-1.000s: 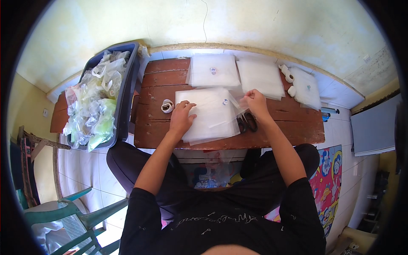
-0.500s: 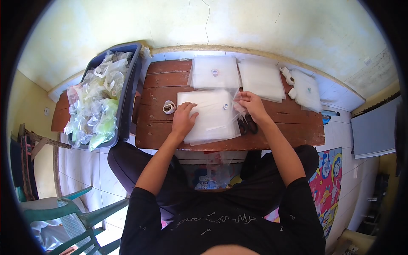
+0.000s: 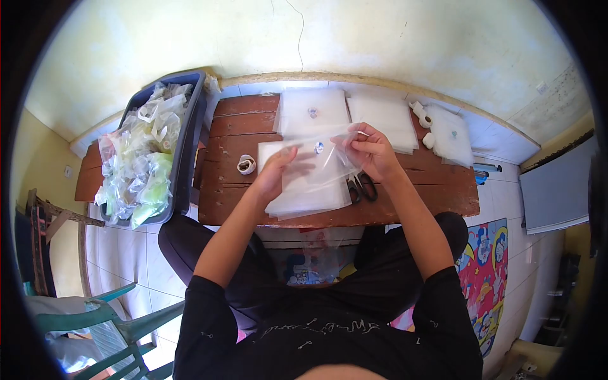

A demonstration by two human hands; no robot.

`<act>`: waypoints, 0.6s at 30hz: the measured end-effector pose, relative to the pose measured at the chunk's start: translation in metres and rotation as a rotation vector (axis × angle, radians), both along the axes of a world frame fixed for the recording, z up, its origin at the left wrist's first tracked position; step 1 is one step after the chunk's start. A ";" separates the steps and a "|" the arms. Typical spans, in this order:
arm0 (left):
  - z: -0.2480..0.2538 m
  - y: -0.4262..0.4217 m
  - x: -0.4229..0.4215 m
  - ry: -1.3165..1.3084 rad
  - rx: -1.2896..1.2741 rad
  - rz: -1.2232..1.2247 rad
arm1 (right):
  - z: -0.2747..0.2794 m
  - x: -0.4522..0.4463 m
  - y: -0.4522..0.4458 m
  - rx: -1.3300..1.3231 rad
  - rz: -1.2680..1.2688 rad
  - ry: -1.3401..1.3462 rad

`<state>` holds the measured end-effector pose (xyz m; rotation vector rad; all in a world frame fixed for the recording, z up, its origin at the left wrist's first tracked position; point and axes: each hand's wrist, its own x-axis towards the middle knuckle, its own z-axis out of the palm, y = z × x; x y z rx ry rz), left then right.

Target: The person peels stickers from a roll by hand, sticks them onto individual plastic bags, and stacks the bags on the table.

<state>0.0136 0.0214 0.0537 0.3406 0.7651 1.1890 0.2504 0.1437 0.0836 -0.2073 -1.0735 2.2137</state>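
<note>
A clear plastic bag (image 3: 307, 183) with a small round blue-and-white printed mark is raised above the stack. My right hand (image 3: 373, 153) pinches its upper right corner. My left hand (image 3: 277, 174) is at the bag's left side, fingers stretched out behind the film and showing through it, thumb raised apart from them. Under the bag lies a stack of flat clear bags (image 3: 269, 151) on the brown wooden table (image 3: 231, 140). Black-handled scissors (image 3: 362, 189) lie right of the stack, partly hidden. A roll of tape or stickers (image 3: 246, 164) sits to its left.
More stacks stand at the back: a marked one (image 3: 316, 104), a plain one (image 3: 383, 120) and another (image 3: 451, 136) beside white rolls (image 3: 421, 114). A dark bin (image 3: 190, 120) at left overflows with crumpled plastic bags (image 3: 149, 145). A green chair (image 3: 120, 323) is at lower left.
My right hand has lifted the bag off the stack and drawn it left and upward. My left hand has risen from lying on the stack to the bag's left side.
</note>
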 end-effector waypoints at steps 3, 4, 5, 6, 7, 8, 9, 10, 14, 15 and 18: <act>-0.013 0.017 -0.015 0.455 0.203 0.116 | 0.002 0.004 0.005 -0.074 -0.029 -0.100; -0.014 0.020 -0.017 0.500 0.208 0.120 | 0.004 0.001 0.005 -0.091 -0.101 -0.211; -0.016 0.023 -0.017 0.542 0.213 0.124 | 0.005 -0.001 0.006 -0.109 -0.173 -0.324; -0.018 0.026 -0.017 0.540 0.212 0.122 | 0.001 -0.003 0.008 -0.112 -0.175 -0.327; -0.020 0.030 -0.017 0.598 0.220 0.131 | -0.006 -0.006 0.013 0.021 -0.232 -0.489; -0.021 0.035 -0.018 0.658 0.230 0.141 | -0.012 -0.008 0.019 0.157 -0.288 -0.649; -0.023 0.040 -0.019 0.658 0.228 0.139 | -0.018 -0.010 0.026 0.153 -0.288 -0.649; -0.024 0.047 -0.021 0.679 0.215 0.154 | -0.024 -0.012 0.034 0.220 -0.291 -0.657; -0.029 0.080 -0.029 0.766 0.155 0.216 | -0.032 -0.020 0.062 0.289 -0.318 -0.699; -0.031 0.089 -0.032 0.768 0.156 0.217 | -0.032 -0.023 0.068 0.290 -0.318 -0.696; -0.038 0.112 -0.041 0.817 0.103 0.279 | -0.038 -0.036 0.089 0.225 -0.393 -0.688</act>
